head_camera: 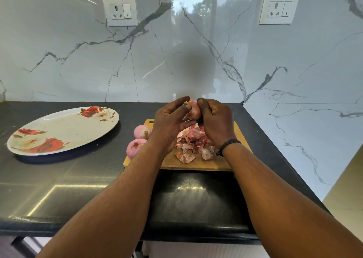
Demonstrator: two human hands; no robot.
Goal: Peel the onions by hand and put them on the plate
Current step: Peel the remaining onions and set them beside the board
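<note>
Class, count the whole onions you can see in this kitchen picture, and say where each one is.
3. One onion is held up between the left hand and right hand. Two peeled onions lie at the cutting board's left edge. The peel pile or hands may hide more.

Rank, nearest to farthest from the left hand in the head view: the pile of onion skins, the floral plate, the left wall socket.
From the left hand:
1. Pile of pink onion skins, just below on the wooden board.
2. White floral plate, left on the black counter.
3. Left white wall socket, high on the marble wall.
</note>
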